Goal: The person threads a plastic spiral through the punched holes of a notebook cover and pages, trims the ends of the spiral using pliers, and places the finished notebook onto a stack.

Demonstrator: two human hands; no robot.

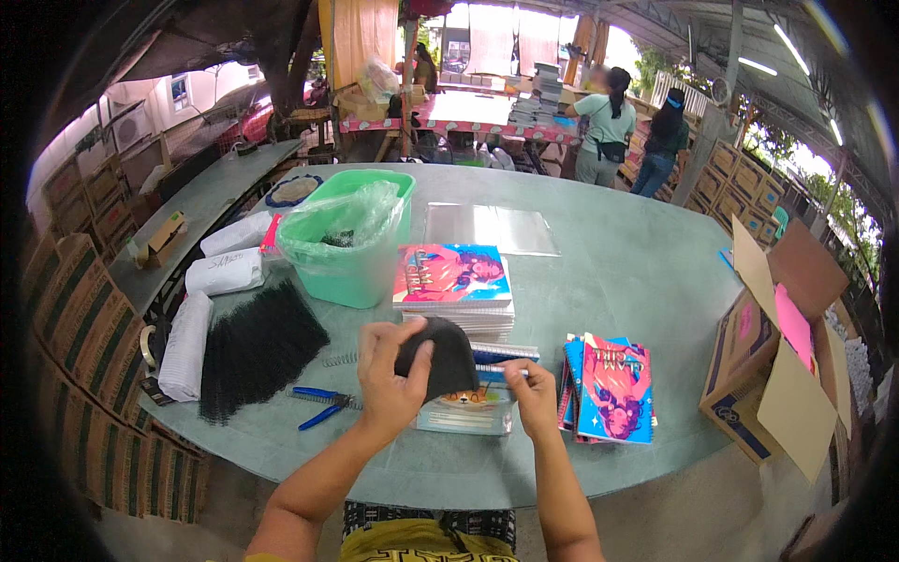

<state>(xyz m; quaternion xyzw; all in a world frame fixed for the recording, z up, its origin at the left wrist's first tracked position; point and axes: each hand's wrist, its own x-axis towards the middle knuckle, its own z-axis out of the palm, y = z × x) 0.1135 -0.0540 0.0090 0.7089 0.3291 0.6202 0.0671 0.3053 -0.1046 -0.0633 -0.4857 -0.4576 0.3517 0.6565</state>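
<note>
My left hand point(391, 370) is closed around a black flat piece with a rounded corner point(445, 361); its exact kind I cannot tell. The fingers of my right hand point(532, 391) pinch a thin whitish-blue strip point(493, 369) at the black piece's right side. Whether the two are joined is unclear. Under my hands lies a notebook or pack with a cartoon animal point(466, 414). Just beyond stands a stack of colourful notebooks point(454, 276). Blue-handled pliers point(323, 405) rest left of my left forearm. Right of my right hand is a pile of spiral-bound notebooks point(613, 389).
A green bin point(389, 272) lined with clear plastic stands beyond black binding coils point(262, 347) and white wrapped rolls point(225, 272). Clear plastic sheets point(492, 229) lie farther back. An open cardboard box point(749, 361) stands at right. Several people point(607, 126) are in the background.
</note>
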